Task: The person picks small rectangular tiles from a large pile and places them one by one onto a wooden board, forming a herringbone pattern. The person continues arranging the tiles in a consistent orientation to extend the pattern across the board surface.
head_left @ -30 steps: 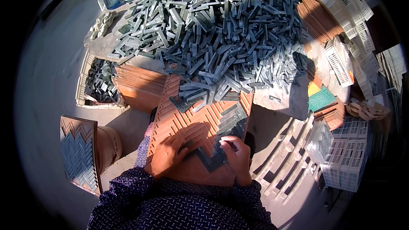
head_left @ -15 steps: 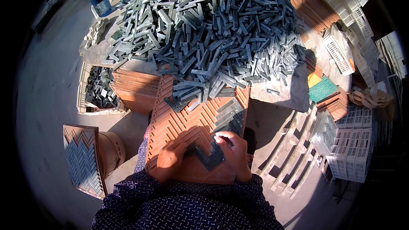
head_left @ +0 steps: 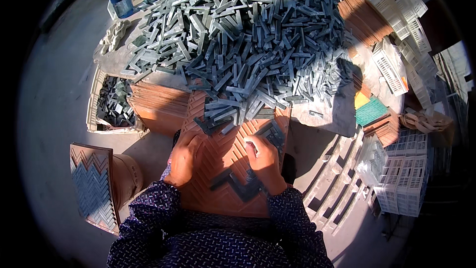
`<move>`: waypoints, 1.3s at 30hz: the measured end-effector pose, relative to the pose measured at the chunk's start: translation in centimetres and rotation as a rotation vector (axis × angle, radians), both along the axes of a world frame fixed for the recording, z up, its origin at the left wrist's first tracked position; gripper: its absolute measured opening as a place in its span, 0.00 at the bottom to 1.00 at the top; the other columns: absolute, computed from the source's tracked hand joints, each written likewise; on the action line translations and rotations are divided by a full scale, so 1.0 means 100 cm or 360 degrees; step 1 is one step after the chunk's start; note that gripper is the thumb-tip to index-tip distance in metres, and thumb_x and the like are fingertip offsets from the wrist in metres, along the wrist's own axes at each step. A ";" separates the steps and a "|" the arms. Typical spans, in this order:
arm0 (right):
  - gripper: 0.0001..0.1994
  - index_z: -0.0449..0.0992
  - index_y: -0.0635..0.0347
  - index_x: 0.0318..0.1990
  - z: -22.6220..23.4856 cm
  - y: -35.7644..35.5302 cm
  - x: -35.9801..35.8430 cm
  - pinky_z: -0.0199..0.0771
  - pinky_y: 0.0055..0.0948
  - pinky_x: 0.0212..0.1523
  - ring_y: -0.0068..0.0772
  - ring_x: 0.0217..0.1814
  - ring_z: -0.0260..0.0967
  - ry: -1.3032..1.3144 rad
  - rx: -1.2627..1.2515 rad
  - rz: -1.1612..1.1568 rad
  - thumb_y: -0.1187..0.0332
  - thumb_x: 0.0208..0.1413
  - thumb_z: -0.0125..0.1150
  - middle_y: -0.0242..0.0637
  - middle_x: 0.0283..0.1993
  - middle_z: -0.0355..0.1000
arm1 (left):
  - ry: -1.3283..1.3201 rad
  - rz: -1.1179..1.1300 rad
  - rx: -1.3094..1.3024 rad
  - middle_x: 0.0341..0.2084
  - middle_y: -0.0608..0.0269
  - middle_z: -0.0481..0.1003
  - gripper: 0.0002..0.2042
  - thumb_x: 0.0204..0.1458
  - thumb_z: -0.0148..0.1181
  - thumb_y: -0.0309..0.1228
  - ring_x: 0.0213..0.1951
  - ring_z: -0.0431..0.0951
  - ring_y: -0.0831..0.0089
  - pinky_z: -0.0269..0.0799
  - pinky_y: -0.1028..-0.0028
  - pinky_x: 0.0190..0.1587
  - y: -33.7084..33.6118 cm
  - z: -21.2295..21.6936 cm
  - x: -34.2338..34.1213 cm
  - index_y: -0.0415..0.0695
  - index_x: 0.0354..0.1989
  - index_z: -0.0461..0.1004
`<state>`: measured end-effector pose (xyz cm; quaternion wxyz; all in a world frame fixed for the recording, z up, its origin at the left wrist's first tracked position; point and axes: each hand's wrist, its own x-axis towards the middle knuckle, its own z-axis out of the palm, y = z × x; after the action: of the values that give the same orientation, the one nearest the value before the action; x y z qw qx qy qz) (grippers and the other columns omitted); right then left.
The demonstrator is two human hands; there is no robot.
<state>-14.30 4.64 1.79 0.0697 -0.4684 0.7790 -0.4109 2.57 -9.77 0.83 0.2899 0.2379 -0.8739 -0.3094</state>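
Observation:
A terracotta-coloured herringbone mould tray (head_left: 213, 151) lies in front of me, its near end at my lap. Dark grey stone strips (head_left: 243, 191) sit in its grooves in a zigzag near my body, and more fill the right side. Over the left part of the tray is my left hand (head_left: 183, 160), its fingers curled together; what they hold, if anything, is hidden. My right hand (head_left: 265, 161) is closed above the strips on the right, thumb and fingers bent inward, and I cannot make out anything between them. Loose strips (head_left: 230, 111) cover the tray's far end.
A big heap of stone strips (head_left: 238, 34) covers the table (head_left: 327, 114) ahead. At left are a crate of dark pieces (head_left: 92, 104), stacked trays (head_left: 158, 104) and a filled tray (head_left: 91, 183) on edge. A pallet (head_left: 329, 178) and white crates (head_left: 404, 183) stand at right.
Both hands have moved farther from my body along the tray, the left also leftward. The zigzag of strips near me is more exposed.

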 end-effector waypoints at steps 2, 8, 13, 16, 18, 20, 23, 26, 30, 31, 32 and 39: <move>0.12 0.72 0.61 0.42 -0.003 -0.023 -0.007 0.73 0.35 0.34 0.48 0.34 0.73 0.0176 -0.0009 -0.0130 0.73 0.49 0.62 0.46 0.33 0.74 | -0.0057 0.0044 -0.0128 0.39 0.54 0.71 0.13 0.44 0.58 0.19 0.42 0.72 0.53 0.70 0.63 0.43 -0.018 0.001 -0.007 0.38 0.41 0.72; 0.15 0.70 0.61 0.42 -0.017 -0.053 -0.015 0.72 0.35 0.32 0.44 0.32 0.75 -0.0094 0.0099 -0.0207 0.73 0.46 0.66 0.45 0.31 0.74 | -0.0195 -0.0129 -0.0135 0.42 0.53 0.69 0.15 0.43 0.58 0.20 0.45 0.70 0.51 0.68 0.61 0.47 -0.044 -0.019 -0.014 0.38 0.42 0.71; 0.19 0.69 0.60 0.46 -0.009 -0.031 -0.012 0.75 0.31 0.36 0.37 0.32 0.76 -0.0323 0.0301 -0.0187 0.74 0.45 0.66 0.44 0.34 0.76 | -0.0181 -0.0045 -0.0246 0.46 0.52 0.69 0.16 0.42 0.60 0.21 0.46 0.71 0.52 0.68 0.62 0.49 -0.042 -0.008 -0.012 0.38 0.43 0.71; 0.15 0.73 0.60 0.41 0.006 0.013 0.006 0.75 0.31 0.34 0.36 0.33 0.75 -0.0237 0.0396 0.0144 0.73 0.45 0.67 0.42 0.35 0.75 | -0.0179 0.0062 -0.0089 0.46 0.53 0.70 0.16 0.42 0.61 0.21 0.46 0.71 0.53 0.69 0.62 0.48 -0.031 -0.006 0.003 0.40 0.43 0.72; 0.10 0.76 0.61 0.37 0.009 0.047 0.012 0.75 0.31 0.34 0.36 0.34 0.75 -0.0196 0.0487 0.0439 0.73 0.45 0.66 0.39 0.35 0.74 | -0.0184 0.0077 -0.0013 0.44 0.54 0.71 0.16 0.42 0.61 0.20 0.46 0.71 0.54 0.70 0.63 0.47 -0.027 -0.010 0.013 0.40 0.43 0.73; 0.08 0.76 0.60 0.34 0.003 0.071 0.019 0.75 0.31 0.34 0.36 0.36 0.74 -0.0143 0.0491 0.0622 0.73 0.45 0.65 0.37 0.35 0.73 | -0.0210 0.0057 -0.0019 0.43 0.55 0.72 0.15 0.42 0.61 0.20 0.45 0.72 0.55 0.70 0.63 0.46 -0.023 -0.012 0.020 0.41 0.41 0.74; 0.07 0.76 0.59 0.34 -0.002 0.087 0.025 0.74 0.32 0.35 0.38 0.37 0.73 -0.0057 0.0438 0.0682 0.73 0.45 0.62 0.37 0.34 0.72 | -0.0078 0.0096 0.0020 0.40 0.56 0.73 0.12 0.42 0.61 0.19 0.44 0.73 0.55 0.71 0.63 0.44 -0.019 -0.010 0.018 0.40 0.37 0.76; 0.07 0.75 0.58 0.34 -0.007 0.085 0.032 0.72 0.33 0.34 0.41 0.37 0.71 0.0057 0.0364 0.0699 0.72 0.44 0.59 0.37 0.34 0.71 | 0.0013 0.0133 0.0082 0.40 0.55 0.73 0.11 0.42 0.62 0.19 0.43 0.73 0.55 0.71 0.64 0.44 -0.017 -0.011 0.019 0.40 0.36 0.76; 0.06 0.74 0.59 0.33 -0.006 0.081 0.033 0.72 0.34 0.33 0.42 0.36 0.71 0.0166 0.0527 0.0673 0.72 0.45 0.59 0.38 0.34 0.71 | -0.0017 0.0121 0.0059 0.40 0.55 0.73 0.11 0.42 0.62 0.18 0.43 0.73 0.55 0.71 0.64 0.45 -0.015 -0.007 0.015 0.40 0.36 0.76; 0.06 0.74 0.59 0.33 -0.004 0.078 0.033 0.72 0.35 0.33 0.43 0.36 0.71 0.0163 0.0596 0.0676 0.72 0.45 0.59 0.38 0.34 0.71 | -0.0042 0.0110 0.0046 0.40 0.55 0.73 0.11 0.42 0.61 0.18 0.43 0.73 0.55 0.71 0.64 0.45 -0.016 -0.010 0.017 0.41 0.37 0.76; 0.06 0.73 0.59 0.33 0.002 0.072 0.033 0.72 0.36 0.33 0.44 0.37 0.71 0.0072 0.0591 0.0620 0.72 0.46 0.59 0.39 0.34 0.71 | -0.0056 0.0102 0.0025 0.40 0.55 0.73 0.11 0.42 0.61 0.18 0.43 0.73 0.55 0.71 0.64 0.45 -0.018 -0.013 0.016 0.41 0.37 0.76; 0.13 0.70 0.60 0.41 -0.005 -0.014 0.001 0.73 0.40 0.35 0.51 0.36 0.72 -0.0012 0.0188 -0.0067 0.70 0.48 0.63 0.46 0.36 0.73 | -0.0173 -0.0101 -0.0326 0.44 0.58 0.71 0.15 0.42 0.60 0.21 0.46 0.71 0.56 0.70 0.65 0.47 -0.038 -0.007 -0.007 0.41 0.42 0.73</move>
<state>-14.19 3.22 1.33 0.0915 -0.4454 0.8114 -0.3673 1.87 -13.59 0.08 0.2550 0.1956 -0.9224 -0.2141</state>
